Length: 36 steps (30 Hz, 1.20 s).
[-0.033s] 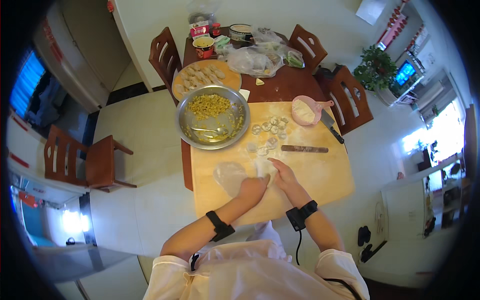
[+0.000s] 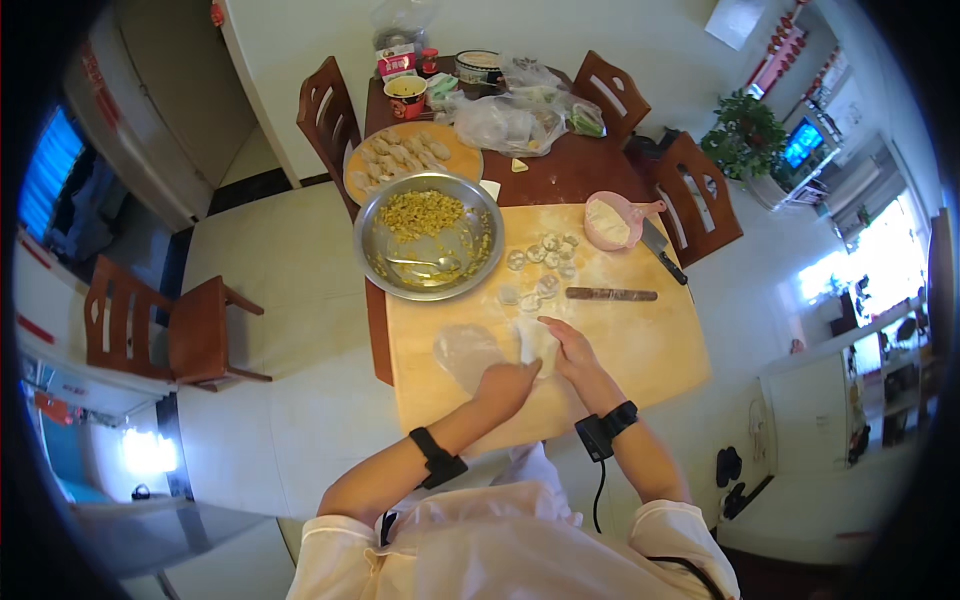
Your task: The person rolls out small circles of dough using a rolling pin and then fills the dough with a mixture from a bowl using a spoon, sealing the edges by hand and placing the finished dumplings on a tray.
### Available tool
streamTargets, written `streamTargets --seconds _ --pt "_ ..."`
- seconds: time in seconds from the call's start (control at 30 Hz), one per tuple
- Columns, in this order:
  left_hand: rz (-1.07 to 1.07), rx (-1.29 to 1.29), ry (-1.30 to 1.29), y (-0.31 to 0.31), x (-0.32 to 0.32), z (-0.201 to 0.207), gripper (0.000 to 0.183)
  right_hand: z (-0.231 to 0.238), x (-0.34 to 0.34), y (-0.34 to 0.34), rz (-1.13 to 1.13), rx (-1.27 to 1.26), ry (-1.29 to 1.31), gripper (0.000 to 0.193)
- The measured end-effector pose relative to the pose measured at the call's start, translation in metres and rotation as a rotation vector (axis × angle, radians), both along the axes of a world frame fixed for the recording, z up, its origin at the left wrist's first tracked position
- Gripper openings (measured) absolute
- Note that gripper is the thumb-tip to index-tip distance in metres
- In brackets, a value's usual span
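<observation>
over the floured surface, right of a flat wrapper, my left grip and right grip pinch white dough, probably soft and easily torn, best taken by its edges.

- Mounting: I observed one wide fisheye camera, head-worn, looking from above the shirt.
- Direction: it faced downward and forward, over the left hand and right hand.
- Range: the tan board lay near, around mid-view; the potted plant stood well beyond, toward the upper right.
- Field: forearms entered from the lower edge; straight edges bent toward a dark rim.
</observation>
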<state>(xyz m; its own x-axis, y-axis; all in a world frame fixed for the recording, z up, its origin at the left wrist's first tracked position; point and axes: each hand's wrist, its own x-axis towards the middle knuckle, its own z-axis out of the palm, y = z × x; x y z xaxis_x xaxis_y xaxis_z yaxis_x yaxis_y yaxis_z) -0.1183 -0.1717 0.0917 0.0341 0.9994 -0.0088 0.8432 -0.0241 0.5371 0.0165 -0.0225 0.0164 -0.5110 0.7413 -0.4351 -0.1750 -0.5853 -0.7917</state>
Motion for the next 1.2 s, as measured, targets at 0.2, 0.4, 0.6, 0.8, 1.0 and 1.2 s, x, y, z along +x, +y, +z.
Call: streamTargets --seconds 0.2,0.4,0.6,0.8,1.0,1.2 --pt "-0.004 -0.135 -0.157 -0.097 -0.106 -0.028 0.051 0.002 -0.021 -0.032 -0.088 1.140 -0.975 0.025" --pt "0.339 -0.374 -1.384 -0.085 -0.142 -0.024 0.068 0.106 -0.092 -0.101 -0.113 0.923 -0.970 0.031" --pt "0.261 -0.422 -2.362 -0.053 -0.196 0.010 0.067 0.151 -0.198 -0.155 0.215 0.848 -0.345 0.028" --pt "0.097 -0.147 -2.175 -0.014 -0.316 0.011 0.060 0.107 -0.275 -0.049 0.254 1.158 -0.733 0.017" --pt "0.312 -0.063 -2.001 0.031 -0.420 0.013 0.051 0.021 -0.342 0.025 0.763 1.540 -1.064 0.011" --pt "0.463 -0.239 -1.813 0.080 -0.458 0.010 0.047 0.000 -0.364 0.028 1.021 1.545 -1.163 0.012"
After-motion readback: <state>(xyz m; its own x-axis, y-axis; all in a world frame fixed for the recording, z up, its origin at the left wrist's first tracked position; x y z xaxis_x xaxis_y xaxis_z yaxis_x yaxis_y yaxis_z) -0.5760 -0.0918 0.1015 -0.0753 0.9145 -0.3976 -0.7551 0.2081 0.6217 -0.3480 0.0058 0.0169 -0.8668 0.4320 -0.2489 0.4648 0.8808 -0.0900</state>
